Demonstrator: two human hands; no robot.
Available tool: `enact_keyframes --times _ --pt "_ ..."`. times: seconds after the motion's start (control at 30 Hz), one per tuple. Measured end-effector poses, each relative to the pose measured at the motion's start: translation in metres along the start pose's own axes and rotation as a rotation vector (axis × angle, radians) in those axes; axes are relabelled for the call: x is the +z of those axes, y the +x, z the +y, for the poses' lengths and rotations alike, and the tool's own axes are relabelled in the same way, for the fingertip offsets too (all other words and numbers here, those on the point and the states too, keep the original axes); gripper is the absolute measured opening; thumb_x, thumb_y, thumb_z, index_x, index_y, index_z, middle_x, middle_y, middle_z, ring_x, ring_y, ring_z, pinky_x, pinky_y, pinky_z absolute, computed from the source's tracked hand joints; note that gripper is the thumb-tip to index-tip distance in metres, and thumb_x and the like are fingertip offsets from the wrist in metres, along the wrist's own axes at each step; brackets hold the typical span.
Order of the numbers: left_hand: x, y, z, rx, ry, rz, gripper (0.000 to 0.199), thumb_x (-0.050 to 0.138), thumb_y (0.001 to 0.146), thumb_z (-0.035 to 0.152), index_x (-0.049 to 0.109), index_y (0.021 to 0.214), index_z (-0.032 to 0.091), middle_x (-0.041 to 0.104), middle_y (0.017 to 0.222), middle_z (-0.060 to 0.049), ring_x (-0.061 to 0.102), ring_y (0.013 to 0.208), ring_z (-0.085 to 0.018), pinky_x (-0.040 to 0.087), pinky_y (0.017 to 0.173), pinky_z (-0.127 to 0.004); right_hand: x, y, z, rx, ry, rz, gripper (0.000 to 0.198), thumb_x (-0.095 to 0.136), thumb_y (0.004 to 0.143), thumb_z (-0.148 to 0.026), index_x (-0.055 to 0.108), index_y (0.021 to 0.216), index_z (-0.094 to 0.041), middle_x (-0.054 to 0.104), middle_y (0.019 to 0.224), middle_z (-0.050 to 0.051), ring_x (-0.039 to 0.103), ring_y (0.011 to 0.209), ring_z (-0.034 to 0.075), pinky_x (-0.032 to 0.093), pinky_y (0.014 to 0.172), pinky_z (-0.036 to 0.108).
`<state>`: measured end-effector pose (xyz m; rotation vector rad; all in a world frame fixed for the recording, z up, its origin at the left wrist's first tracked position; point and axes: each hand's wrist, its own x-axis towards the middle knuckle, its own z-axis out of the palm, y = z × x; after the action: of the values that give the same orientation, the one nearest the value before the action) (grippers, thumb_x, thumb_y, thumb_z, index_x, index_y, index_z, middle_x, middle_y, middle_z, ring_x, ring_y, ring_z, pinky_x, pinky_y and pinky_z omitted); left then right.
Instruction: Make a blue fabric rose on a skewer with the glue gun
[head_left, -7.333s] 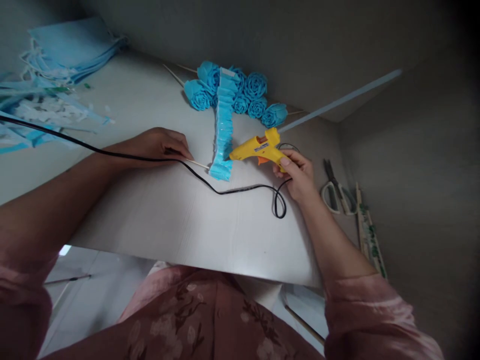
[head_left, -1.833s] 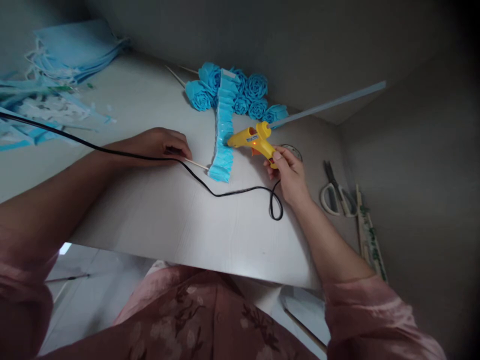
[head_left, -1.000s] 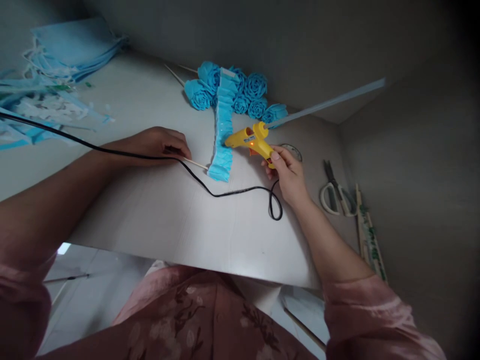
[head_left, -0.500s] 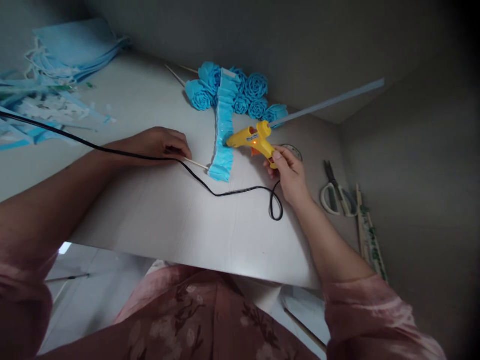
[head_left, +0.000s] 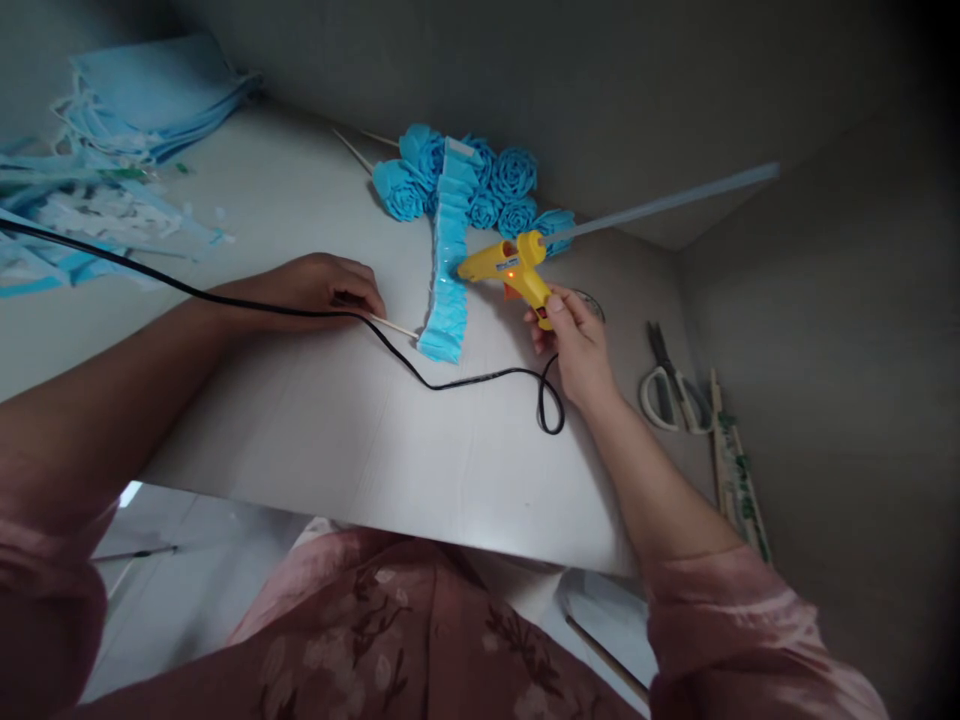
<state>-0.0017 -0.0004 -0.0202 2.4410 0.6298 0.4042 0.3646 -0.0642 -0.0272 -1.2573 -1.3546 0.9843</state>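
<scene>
The wide, smooth white table [head_left: 315, 430] is under my arms. On it lies the long pleated strip of light blue crepe paper [head_left: 448, 262], ruffled, one end reaching the cluster of blue paper roses [head_left: 487, 185]. My right hand [head_left: 574, 345] grips the handle of the yellow plastic glue gun [head_left: 506, 268]; its nozzle touches the strip's edge, and a clear glue stick [head_left: 660, 203] pokes out behind. The black cord [head_left: 420, 375] curls over the table. My left hand [head_left: 319, 285], palm down, pinches the thin wooden skewer [head_left: 394, 327] flat against the table.
</scene>
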Motion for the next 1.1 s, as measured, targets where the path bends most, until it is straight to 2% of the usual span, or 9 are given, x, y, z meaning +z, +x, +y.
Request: enact_keyframes --times 0.27,0.57,0.77,0.93,1.1 --pt "0.0 0.0 0.001 0.037 0.005 0.003 0.055 0.048 0.106 0.061 0.076 0.105 0.013 0.069 0.099 -0.009 0.061 0.086 -0.015 0.046 0.077 -0.024 -0.002 0.0 -0.003 0.007 0.052 0.04 0.045 0.07 0.085 -0.067 0.069 0.106 -0.028 0.064 0.079 -0.001 0.052 0.057 0.01 0.038 0.047 0.023" --pt "0.0 0.001 0.0 0.044 0.033 0.008 0.039 0.053 0.107 0.047 0.075 0.105 0.014 0.07 0.1 -0.009 0.063 0.087 -0.015 0.045 0.079 -0.024 0.002 -0.001 0.0 -0.002 -0.039 0.01 0.049 0.071 0.083 -0.069 0.069 0.106 -0.026 0.065 0.077 -0.002 0.049 0.055 0.009 0.035 0.046 0.022" --pt "-0.001 0.005 0.008 0.048 -0.026 0.055 0.045 0.056 0.102 0.056 0.076 0.095 0.017 0.072 0.093 -0.009 0.066 0.082 -0.017 0.047 0.075 -0.025 -0.009 0.002 -0.007 0.015 0.017 0.076 0.046 0.071 0.082 -0.07 0.064 0.097 -0.027 0.063 0.077 -0.003 0.049 0.055 0.009 0.036 0.045 0.023" --pt "-0.001 0.006 0.007 0.03 0.007 0.042 0.046 0.053 0.102 0.058 0.076 0.095 0.018 0.073 0.094 -0.009 0.068 0.084 -0.018 0.048 0.078 -0.025 -0.017 0.015 -0.021 0.108 0.173 0.086 0.052 0.073 0.077 -0.073 0.052 0.082 -0.026 0.061 0.076 -0.003 0.049 0.054 0.009 0.036 0.044 0.023" --pt "0.002 0.006 -0.003 0.063 0.008 0.055 0.036 0.056 0.101 0.048 0.076 0.095 0.018 0.074 0.094 -0.009 0.068 0.085 -0.017 0.048 0.079 -0.023 -0.013 0.028 -0.038 0.219 0.224 0.009 0.053 0.08 0.071 -0.069 0.052 0.082 -0.025 0.059 0.072 -0.005 0.046 0.051 0.008 0.034 0.042 0.022"
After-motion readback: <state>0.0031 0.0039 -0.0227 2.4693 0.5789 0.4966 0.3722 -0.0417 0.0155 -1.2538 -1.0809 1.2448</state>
